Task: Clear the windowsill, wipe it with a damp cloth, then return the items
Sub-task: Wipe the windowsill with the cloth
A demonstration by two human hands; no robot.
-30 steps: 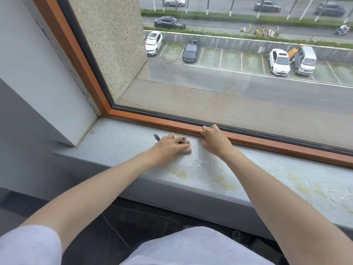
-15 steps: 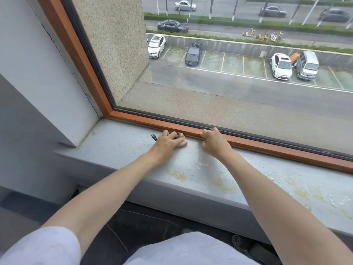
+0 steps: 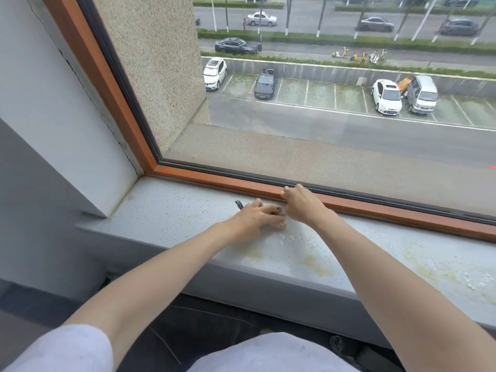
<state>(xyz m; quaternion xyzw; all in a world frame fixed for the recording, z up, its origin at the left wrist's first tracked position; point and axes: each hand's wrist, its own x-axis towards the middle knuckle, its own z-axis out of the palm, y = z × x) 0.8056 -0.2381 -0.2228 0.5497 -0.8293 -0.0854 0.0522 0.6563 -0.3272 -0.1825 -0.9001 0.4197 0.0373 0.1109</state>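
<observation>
Stained grey windowsill [image 3: 174, 210], patterned cloth [image 3: 239, 204]

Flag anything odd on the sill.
Yellowish stains blotch the windowsill near its front edge, and white flakes lie scattered nearby. A thin crack runs down the wall beside the window frame.

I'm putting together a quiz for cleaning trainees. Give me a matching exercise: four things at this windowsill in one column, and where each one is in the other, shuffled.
Things: 1 left hand; 2 right hand; 3 yellow stains; 4 cloth.
Places: A on the wooden window frame; B under the left hand, one end sticking out; C toward the windowsill's front edge; D pressing on the cloth.
Pairs: 1-D; 2-A; 3-C; 4-B.
</observation>
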